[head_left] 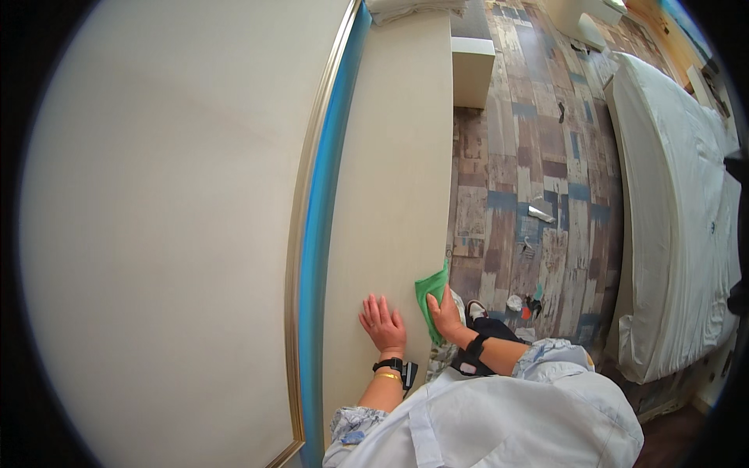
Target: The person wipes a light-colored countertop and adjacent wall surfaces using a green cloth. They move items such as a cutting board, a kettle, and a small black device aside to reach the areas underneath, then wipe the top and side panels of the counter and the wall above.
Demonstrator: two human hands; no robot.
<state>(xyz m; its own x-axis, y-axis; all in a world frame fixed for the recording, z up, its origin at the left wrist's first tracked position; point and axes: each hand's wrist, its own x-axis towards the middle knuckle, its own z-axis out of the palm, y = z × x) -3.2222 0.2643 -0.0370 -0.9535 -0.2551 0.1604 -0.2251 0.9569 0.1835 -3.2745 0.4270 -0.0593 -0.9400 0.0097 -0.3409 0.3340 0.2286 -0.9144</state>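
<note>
My left hand (pixel 383 324) rests flat on the long cream-coloured countertop (pixel 396 156), its fingers apart and nothing in it. Beside it on the right, my right hand (pixel 445 318) grips a green cloth (pixel 426 290) at the countertop's right edge. Part of the cloth lies on the top and part reaches over the edge; the fingers under it are partly hidden. Both wrists carry dark straps, and a gold bracelet sits on my left one.
A large gold-framed white panel (pixel 179 234) and a blue strip (pixel 320 187) border the countertop's left side. Folded white linen (pixel 413 9) lies at its far end. A bed with white sheets (pixel 675 195) stands right. Litter (pixel 527 310) is scattered on the patchwork-patterned floor (pixel 538 148).
</note>
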